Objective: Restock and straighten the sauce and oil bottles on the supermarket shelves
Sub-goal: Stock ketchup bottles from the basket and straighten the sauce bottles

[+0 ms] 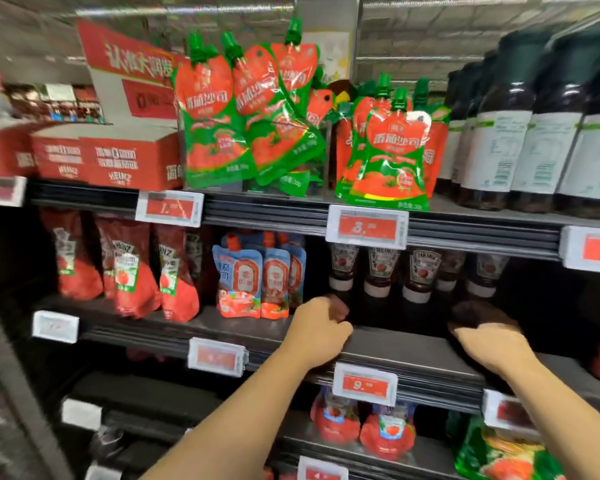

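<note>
Dark upside-down Heinz ketchup bottles (378, 271) stand far back behind the 9-yuan price tag (365, 383); left hand (321, 329) and right hand (489, 336) reach in, probably to front them, fingers curled, grip untellable

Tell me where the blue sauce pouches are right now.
In the head view, the blue sauce pouches stand on the middle shelf, left of centre, between the red Heinz pouches and the upside-down Heinz bottles, just above the left hand.
</note>
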`<state>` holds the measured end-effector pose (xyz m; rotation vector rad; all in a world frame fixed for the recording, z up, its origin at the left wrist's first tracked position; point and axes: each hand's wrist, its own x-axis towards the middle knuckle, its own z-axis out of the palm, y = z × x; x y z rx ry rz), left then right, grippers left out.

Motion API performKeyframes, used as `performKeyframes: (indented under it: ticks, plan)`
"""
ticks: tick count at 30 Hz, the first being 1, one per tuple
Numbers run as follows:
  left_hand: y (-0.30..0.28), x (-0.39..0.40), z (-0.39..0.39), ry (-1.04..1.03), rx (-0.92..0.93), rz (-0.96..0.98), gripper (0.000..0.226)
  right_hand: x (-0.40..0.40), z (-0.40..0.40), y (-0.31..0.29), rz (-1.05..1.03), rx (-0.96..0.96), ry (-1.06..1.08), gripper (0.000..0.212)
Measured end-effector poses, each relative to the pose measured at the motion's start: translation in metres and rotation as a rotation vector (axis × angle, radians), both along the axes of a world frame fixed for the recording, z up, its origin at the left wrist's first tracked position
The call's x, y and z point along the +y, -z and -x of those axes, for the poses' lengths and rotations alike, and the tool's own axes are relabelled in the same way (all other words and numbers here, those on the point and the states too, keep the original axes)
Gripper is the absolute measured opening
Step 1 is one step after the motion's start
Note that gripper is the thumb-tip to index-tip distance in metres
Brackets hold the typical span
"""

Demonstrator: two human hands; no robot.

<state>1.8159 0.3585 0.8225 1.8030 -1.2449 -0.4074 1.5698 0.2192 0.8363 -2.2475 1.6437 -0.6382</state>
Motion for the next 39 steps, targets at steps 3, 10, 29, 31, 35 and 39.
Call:
performKeyframes:
  ticks: [3,10,29,31,35,39]
  plan:
    - [0.0,0.021,0.011,0.027,-0.039,0.068,0.017,0.023,0.017,0.002,-0.003,0.021,-0.019,0.037]
    - [0.047,0.084,0.061,-0.023,-0.37,0.393,0.025,0.08,0.075,0.032,0.382,-0.138,-0.319,0.007]
    - [0.475,0.281,0.161,-0.243,0.245,-1.052,0.014,0.231,0.226,0.476,-1.049,0.322,-0.197,0.016]
    - [0.53,0.299,0.168,-0.216,0.217,-1.169,0.021,0.25,0.229,0.525,-1.235,0.284,-0.072,0.01]
    - [0.636,0.312,0.177,-0.246,0.318,-1.272,0.026,0.266,0.214,0.624,-1.497,0.109,0.216,0.013]
    - [0.748,0.299,0.168,-0.365,0.464,-1.268,0.033,0.259,0.181,0.734,-1.483,-0.054,0.316,0.008]
